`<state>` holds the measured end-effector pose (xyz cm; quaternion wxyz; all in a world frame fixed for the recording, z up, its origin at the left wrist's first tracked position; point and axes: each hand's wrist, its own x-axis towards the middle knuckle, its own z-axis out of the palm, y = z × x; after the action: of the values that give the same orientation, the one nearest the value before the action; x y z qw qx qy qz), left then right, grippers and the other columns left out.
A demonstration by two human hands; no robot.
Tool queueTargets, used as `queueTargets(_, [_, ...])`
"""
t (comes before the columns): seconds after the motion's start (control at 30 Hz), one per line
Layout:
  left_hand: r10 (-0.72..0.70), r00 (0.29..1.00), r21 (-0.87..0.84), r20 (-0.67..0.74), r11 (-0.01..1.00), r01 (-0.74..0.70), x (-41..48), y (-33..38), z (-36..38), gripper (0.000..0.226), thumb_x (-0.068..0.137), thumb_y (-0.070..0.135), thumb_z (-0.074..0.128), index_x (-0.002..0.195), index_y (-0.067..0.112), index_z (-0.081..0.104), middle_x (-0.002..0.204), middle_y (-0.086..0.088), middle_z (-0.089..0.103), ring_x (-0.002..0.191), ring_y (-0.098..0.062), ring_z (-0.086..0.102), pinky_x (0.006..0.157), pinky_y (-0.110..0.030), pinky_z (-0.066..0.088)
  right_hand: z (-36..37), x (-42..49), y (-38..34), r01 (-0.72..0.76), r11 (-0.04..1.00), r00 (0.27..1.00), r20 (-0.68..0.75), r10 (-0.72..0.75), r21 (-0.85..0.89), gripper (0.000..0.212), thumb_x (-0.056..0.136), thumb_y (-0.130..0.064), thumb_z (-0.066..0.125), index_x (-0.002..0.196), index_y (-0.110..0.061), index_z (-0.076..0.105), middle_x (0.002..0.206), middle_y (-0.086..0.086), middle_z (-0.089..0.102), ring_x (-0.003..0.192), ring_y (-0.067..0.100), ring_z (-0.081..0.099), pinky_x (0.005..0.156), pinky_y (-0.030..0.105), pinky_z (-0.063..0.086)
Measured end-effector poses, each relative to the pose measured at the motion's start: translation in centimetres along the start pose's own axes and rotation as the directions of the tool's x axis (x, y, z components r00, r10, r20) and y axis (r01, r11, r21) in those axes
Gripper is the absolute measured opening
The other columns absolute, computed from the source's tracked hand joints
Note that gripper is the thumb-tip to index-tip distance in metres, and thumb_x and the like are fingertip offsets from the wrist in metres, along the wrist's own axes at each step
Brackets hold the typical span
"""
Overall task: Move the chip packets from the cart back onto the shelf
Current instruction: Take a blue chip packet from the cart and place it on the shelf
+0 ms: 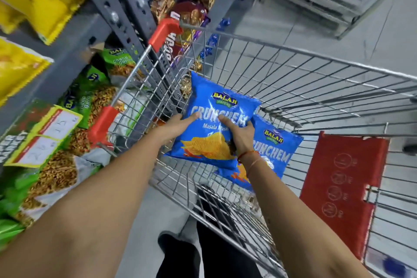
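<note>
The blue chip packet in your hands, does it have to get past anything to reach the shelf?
Yes. The blue chip packet, held by the left hand and right hand, sits inside the cart. The cart's wire side wall stands between it and the shelf, so it must be lifted over.

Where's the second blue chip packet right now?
In the head view, the second blue packet lies in the cart, partly under the right hand and the held packet.
</note>
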<state>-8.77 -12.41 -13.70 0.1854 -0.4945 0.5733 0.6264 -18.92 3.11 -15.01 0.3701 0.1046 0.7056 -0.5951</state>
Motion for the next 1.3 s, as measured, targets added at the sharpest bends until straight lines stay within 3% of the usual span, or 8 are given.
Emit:
queueTargets(0.13, [0.213, 0.968, -0.043, -0.131, 0.975, -0.220, -5.1, 3.3, -0.8, 0.052, 0.087, 0.049, 0.051, 0.122, 0.011, 0.047, 0.109, 0.001, 0.052, 0.084, -0.013, 0.056, 0.067, -0.022, 0.044, 0.0, -2.9, -5.5, 0.123, 0.990, 0.989, 0.075, -0.129, 0.073, 0.065, 0.067, -0.014, 0.086, 0.123, 0.000, 0.056, 0.111, 0.014, 0.072, 0.095, 0.023, 0.073, 0.081, 0.039, 0.060])
queueTargets(0.27, [0.400, 0.886, -0.093, -0.236, 0.898, -0.430, -11.3, 6.6, -2.6, 0.082, 0.055, 0.077, 0.065, 0.103, 0.011, 0.056, 0.110, -0.002, 0.065, 0.095, -0.019, 0.064, 0.088, -0.042, 0.050, 0.3, -7.2, -12.4, 0.285, 0.949, 0.949, 0.104, -0.299, 0.132, 0.057, 0.067, -0.011, 0.085, 0.118, 0.002, 0.061, 0.099, 0.007, 0.075, 0.085, 0.014, 0.073, 0.072, 0.030, 0.060])
queueTargets(0.33, [0.503, 0.831, -0.132, -0.238, 0.831, -0.540, -15.3, 8.6, -3.3, 0.056, 0.072, 0.061, 0.064, 0.106, 0.017, 0.053, 0.104, 0.005, 0.065, 0.083, -0.003, 0.066, 0.078, -0.023, 0.053, 0.5, -9.7, -15.8, 0.366, 0.909, 0.913, 0.114, -0.393, 0.199, 0.050, 0.069, -0.003, 0.082, 0.114, 0.005, 0.063, 0.090, 0.003, 0.076, 0.079, 0.013, 0.073, 0.067, 0.027, 0.057])
queueTargets(0.4, [0.604, 0.768, -0.145, -0.214, 0.758, -0.636, -19.5, 10.3, -3.8, 0.028, 0.086, 0.040, 0.057, 0.109, 0.026, 0.048, 0.100, 0.014, 0.062, 0.074, 0.008, 0.064, 0.064, -0.008, 0.049, 0.9, -12.9, -19.4, 0.436, 0.862, 0.865, 0.142, -0.480, 0.257, 0.046, 0.068, 0.001, 0.081, 0.111, 0.003, 0.064, 0.084, 0.000, 0.077, 0.077, 0.014, 0.073, 0.065, 0.026, 0.057])
queueTargets(0.6, [0.808, 0.493, -0.009, -0.323, 0.518, -0.855, -32.2, 14.1, -7.4, 0.050, 0.081, 0.041, 0.062, 0.125, 0.025, 0.044, 0.111, 0.013, 0.060, 0.083, 0.013, 0.062, 0.069, -0.007, 0.049, 3.4, -23.2, -29.2, 0.614, 0.720, 0.701, 0.195, -0.686, 0.325, 0.073, 0.051, -0.032, 0.094, 0.111, -0.001, 0.065, 0.110, 0.017, 0.072, 0.097, 0.026, 0.071, 0.084, 0.039, 0.058])
queueTargets(0.73, [0.855, 0.326, 0.065, -0.404, 0.382, -0.922, -40.6, 15.6, -10.2, 0.028, 0.083, 0.033, 0.064, 0.109, 0.030, 0.052, 0.106, 0.015, 0.064, 0.080, 0.009, 0.065, 0.067, -0.010, 0.050, 5.8, -30.3, -34.8, 0.649, 0.624, 0.565, 0.272, -0.779, 0.436, 0.050, 0.069, -0.010, 0.083, 0.111, 0.009, 0.063, 0.098, 0.016, 0.074, 0.079, 0.016, 0.072, 0.069, 0.026, 0.058])
queueTargets(1.0, [0.785, 0.017, 0.221, -0.619, 0.195, -0.956, -54.8, 15.1, -16.6, 0.049, 0.064, 0.046, 0.066, 0.109, 0.027, 0.060, 0.109, 0.006, 0.069, 0.093, -0.008, 0.067, 0.078, -0.022, 0.054, 14.4, -42.3, -41.8, 0.663, 0.475, 0.313, 0.362, -0.878, 0.579, 0.057, 0.062, -0.020, 0.088, 0.110, 0.001, 0.067, 0.104, 0.014, 0.075, 0.099, 0.030, 0.071, 0.089, 0.046, 0.058])
queueTargets(1.3, [0.595, -0.116, 0.269, -0.796, 0.175, -0.947, -61.0, 11.8, -25.8, 0.027, 0.086, 0.025, 0.061, 0.113, 0.021, 0.056, 0.102, 0.004, 0.068, 0.072, 0.001, 0.069, 0.058, -0.011, 0.051, 26.6, -50.1, -43.4, 0.640, 0.470, 0.123, 0.523, -0.843, 0.607, 0.097, 0.039, -0.053, 0.093, 0.118, -0.007, 0.061, 0.108, 0.006, 0.075, 0.098, 0.023, 0.072, 0.092, 0.045, 0.056])
